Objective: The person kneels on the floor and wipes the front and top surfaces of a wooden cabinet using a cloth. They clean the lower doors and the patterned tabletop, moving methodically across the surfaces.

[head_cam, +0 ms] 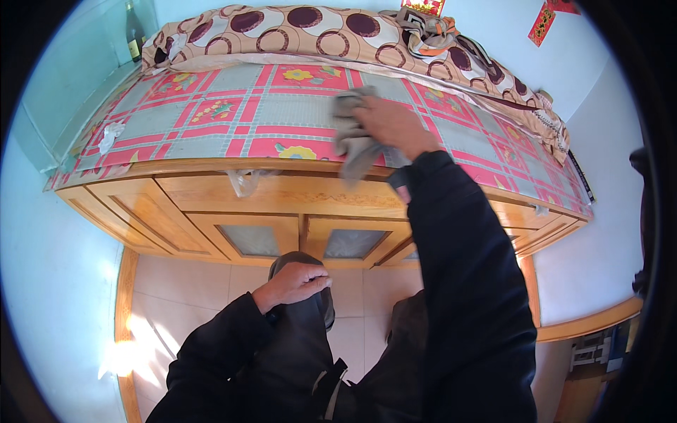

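My right hand (394,124) holds a crumpled grey-beige cloth (351,135) over a pink and grey checked sheet with yellow flowers (293,111). The cloth is blurred, and its lower end hangs over the front edge of a wooden cabinet-like base (307,193). Under the palm the fingers are partly hidden by the cloth. My left hand (296,284) rests on my raised left knee, its fingers loosely curled, with no object visible in it.
A bedding roll with brown circles (317,34) lies along the wall, a striped cloth (428,34) on it. A glass bottle (134,34) stands back left. White crumpled paper or plastic (110,136) lies at left; clear plastic (244,181) hangs at the front edge.
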A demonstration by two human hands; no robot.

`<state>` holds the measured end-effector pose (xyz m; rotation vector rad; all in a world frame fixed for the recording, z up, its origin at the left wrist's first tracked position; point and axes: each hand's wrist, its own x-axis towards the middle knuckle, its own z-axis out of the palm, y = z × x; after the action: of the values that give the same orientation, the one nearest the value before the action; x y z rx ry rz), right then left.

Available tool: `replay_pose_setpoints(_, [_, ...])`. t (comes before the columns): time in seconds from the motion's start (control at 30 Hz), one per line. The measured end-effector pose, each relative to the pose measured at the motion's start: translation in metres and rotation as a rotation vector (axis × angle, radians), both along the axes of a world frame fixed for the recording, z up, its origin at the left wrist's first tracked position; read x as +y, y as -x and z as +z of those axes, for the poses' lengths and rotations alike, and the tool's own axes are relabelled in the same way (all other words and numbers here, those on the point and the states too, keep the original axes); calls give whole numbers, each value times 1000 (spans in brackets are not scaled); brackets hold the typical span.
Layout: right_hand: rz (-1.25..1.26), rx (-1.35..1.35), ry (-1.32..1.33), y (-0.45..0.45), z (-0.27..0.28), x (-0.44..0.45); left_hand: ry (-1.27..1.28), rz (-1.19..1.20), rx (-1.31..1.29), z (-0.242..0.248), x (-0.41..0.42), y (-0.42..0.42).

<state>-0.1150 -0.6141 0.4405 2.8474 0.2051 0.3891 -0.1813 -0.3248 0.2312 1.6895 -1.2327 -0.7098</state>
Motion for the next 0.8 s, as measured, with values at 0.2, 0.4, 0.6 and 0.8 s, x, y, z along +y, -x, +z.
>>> replay_pose_setpoints(0.2, [-570, 36, -281, 45, 19, -49, 26, 12, 16, -1, 3, -3])
replay_pose_setpoints(0.4, [57, -187, -423, 52, -17, 50, 19, -17, 23, 2, -12, -3])
replay_pose_setpoints(0.6, [146, -469, -515, 45, -36, 89, -107, 12, 46, 15, -12, -5])
replay_pose_setpoints(0.8, [51, -547, -433, 95, -39, 6, -89, 22, 139, 15, -8, -5])
